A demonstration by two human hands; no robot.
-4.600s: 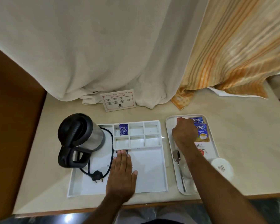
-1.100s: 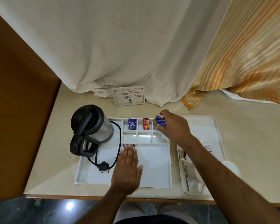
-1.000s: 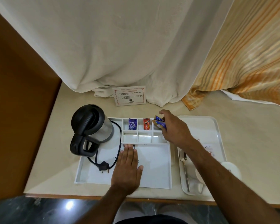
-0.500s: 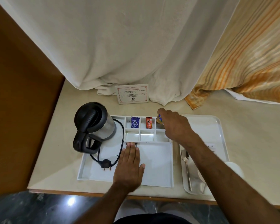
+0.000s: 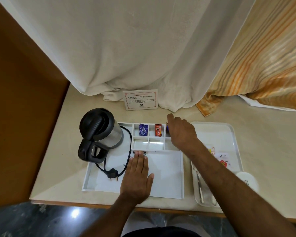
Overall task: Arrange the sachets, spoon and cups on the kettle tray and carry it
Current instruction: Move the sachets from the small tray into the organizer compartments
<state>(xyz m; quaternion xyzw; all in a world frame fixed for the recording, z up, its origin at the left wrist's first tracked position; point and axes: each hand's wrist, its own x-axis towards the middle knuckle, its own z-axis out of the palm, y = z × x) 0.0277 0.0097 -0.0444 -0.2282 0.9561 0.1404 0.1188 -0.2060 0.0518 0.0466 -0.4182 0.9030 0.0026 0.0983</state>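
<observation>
A cream bench (image 5: 263, 151) sits below white and striped curtains. On it the kettle tray (image 5: 166, 175) carries a kettle (image 5: 101, 132) beside its row of small compartments. The left hand (image 5: 137, 180) lies flat and released on the tray floor, likely to steady it. The right hand (image 5: 181, 132) hovers over the compartment farthest from the kettle, fingers closed on blue sachets (image 5: 167, 128) being dropped in. The spoon (image 5: 199, 182) waits on a second tray (image 5: 229, 134) beyond.

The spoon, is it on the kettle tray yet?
No, the spoon lies on the separate serving tray to the right of the kettle tray, partly under the right forearm.
</observation>
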